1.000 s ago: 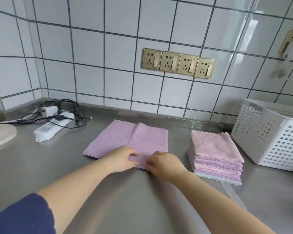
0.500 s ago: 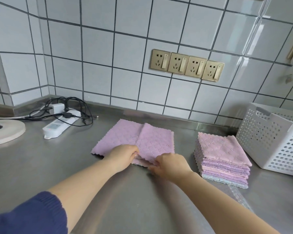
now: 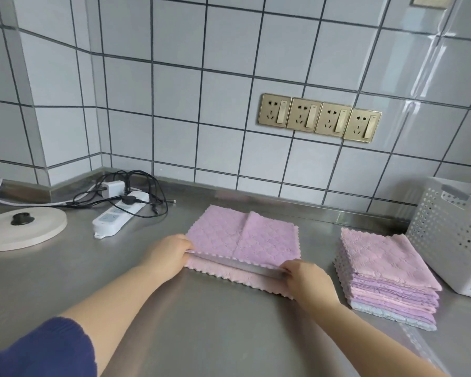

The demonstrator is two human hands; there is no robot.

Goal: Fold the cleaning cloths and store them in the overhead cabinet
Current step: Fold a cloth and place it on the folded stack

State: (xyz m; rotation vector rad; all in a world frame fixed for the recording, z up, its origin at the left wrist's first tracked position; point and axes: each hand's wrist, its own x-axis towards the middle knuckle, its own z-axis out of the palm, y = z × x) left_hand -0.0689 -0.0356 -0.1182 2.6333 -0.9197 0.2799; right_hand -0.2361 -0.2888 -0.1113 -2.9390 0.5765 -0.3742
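Two hands hold the near edge of a lilac, scallop-edged microfibre cleaning cloth [image 3: 245, 240] at the centre of the frame. We see the left hand [image 3: 167, 254] pinching the cloth's near-left corner and the right hand [image 3: 309, 278] gripping the near-right end, fingers curled round the fabric. Between them the upper layer is lifted slightly, so a strip of grey shows under it, above a paler pink layer that lies flat nearer to us. The rest of the cloth lies on the brushed steel counter [image 3: 201, 322], a vertical crease running down its middle.

Just right of the right hand, not touching it, we find a stack of folded pink and lilac cloths [image 3: 386, 270]. Close beside the stack, at the right edge of the frame, stands a white perforated plastic basket [image 3: 454, 240]; we cannot tell whether they touch. A clear plastic bag [image 3: 419, 346] lies flat at lower right, in front of the stack.

Left of the cloth, well apart from it, a white power strip [image 3: 117, 216] lies with a tangle of black cables [image 3: 136, 186] and a white plug adapter [image 3: 114, 188]. Further left sits a round cream lid with a black knob [image 3: 22, 227]. On the white tiled wall [image 3: 174, 104] behind, right of centre, we count four brass-coloured wall sockets [image 3: 320, 118]. A dark blue sleeve [image 3: 41, 349] fills the lower left corner.
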